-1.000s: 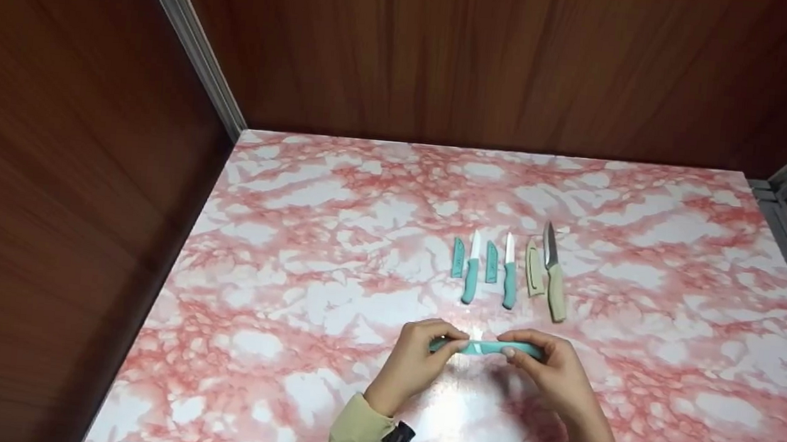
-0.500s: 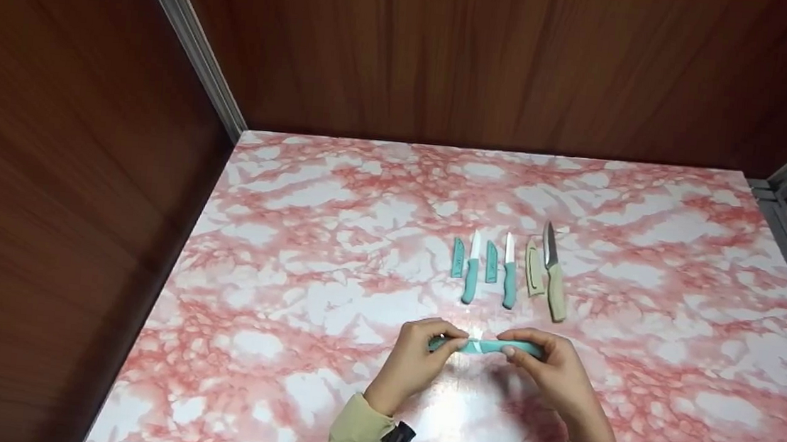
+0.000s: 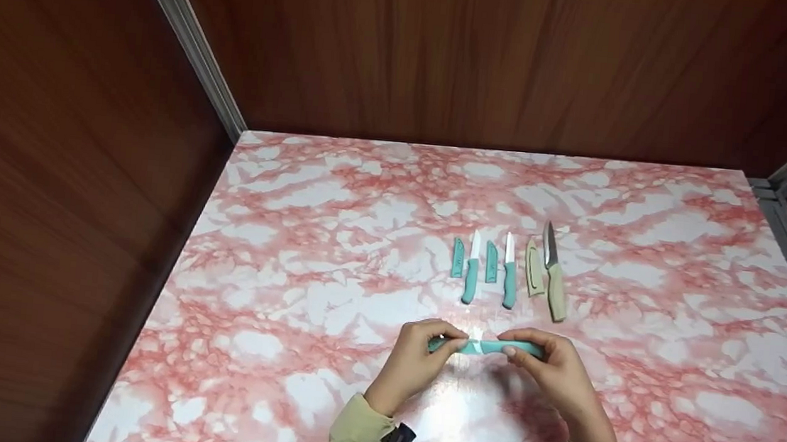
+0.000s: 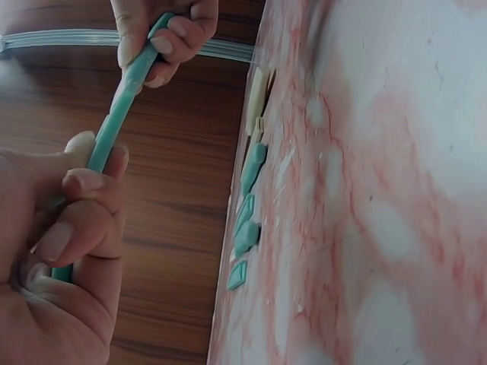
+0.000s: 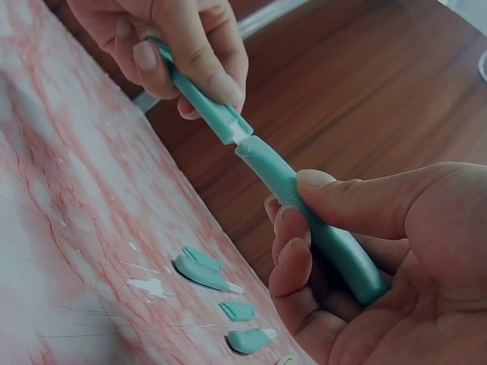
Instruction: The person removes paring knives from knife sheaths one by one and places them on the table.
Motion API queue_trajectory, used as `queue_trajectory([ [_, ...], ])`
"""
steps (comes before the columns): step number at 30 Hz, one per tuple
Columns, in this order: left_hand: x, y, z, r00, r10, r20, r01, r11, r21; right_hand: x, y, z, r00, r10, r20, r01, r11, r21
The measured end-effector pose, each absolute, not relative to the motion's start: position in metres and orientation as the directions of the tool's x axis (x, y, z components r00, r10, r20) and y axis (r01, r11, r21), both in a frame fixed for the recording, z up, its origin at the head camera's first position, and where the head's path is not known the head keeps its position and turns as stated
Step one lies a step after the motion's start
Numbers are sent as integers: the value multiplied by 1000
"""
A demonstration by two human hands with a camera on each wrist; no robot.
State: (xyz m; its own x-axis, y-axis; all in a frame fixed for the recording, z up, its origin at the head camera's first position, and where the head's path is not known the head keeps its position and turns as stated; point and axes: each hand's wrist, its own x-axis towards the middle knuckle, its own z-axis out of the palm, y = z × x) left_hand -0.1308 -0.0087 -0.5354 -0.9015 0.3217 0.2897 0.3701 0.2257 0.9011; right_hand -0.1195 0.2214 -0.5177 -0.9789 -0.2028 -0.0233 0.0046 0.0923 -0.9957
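Observation:
In front of me, above the table, my right hand [image 3: 558,374] grips the teal handle of a paring knife [image 5: 266,169]. My left hand [image 3: 417,362] pinches a teal blade sheath [image 5: 207,106] between thumb and fingers. The sheath covers most of the knife's blade. Between sheath and handle a narrow strip of white blade [image 5: 241,135] shows in the right wrist view. Both pieces line up roughly end to end, held level across the head view. The far end of the sheath is partly hidden by the left fingers.
Beyond the hands lie two teal knives [image 3: 471,281] [image 3: 509,286], two teal sheaths [image 3: 458,258] [image 3: 492,262], a beige sheath [image 3: 535,269] and a larger beige-handled knife [image 3: 556,292] with bare steel blade. Brown panels [image 3: 451,55] wall the red-and-white table [image 3: 292,240].

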Motion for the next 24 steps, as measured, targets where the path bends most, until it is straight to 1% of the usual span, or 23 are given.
queue_trajectory([
  [4, -130, -9, -536, -909, 305, 285, 363, 240, 900, -119, 220, -519, -981, -192, -33, 11, 112, -994],
  [15, -130, -12, -537, -908, 331, 257, 335, 207, 919, -119, 221, -519, -979, -203, -29, 3, 129, -992],
  [24, -128, -10, -536, -923, 298, 244, 318, 230, 920, -119, 221, -519, -980, -197, -31, 8, 118, -993],
])
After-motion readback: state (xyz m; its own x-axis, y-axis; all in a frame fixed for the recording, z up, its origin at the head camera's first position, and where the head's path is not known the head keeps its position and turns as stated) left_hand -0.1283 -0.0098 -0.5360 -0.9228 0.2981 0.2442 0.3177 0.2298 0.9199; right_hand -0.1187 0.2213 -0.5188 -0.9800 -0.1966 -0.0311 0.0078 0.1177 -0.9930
